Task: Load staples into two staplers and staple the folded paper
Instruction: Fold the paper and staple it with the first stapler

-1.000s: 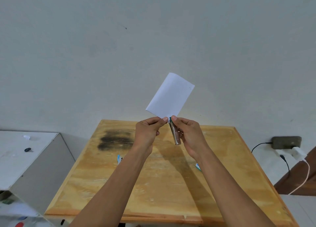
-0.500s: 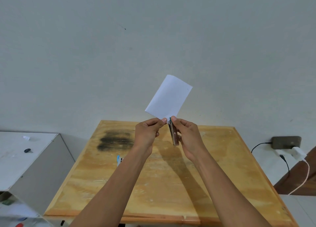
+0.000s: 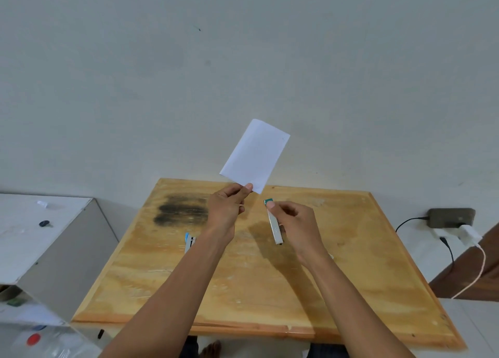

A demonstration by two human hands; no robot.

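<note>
Above the wooden table [image 3: 351,249], left hand [image 3: 226,209] pinches the plain white folded paper [image 3: 255,156]; right hand [image 3: 295,222] grasps a slim silver stapler [image 3: 274,228].

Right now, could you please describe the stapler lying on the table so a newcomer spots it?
Find the wooden table, then its dark stain. Just nearside of the stain, beside the left forearm, lies the blue-tipped stapler; the green-tipped stapler is held in the right hand.

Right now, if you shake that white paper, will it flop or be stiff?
Probably fairly stiff: the folded paper sticks up flat with no droop, though the left hand pinches only its bottom corner. It likely weighs very little, since that pinch alone holds it. A hard shake might bend it.
</note>
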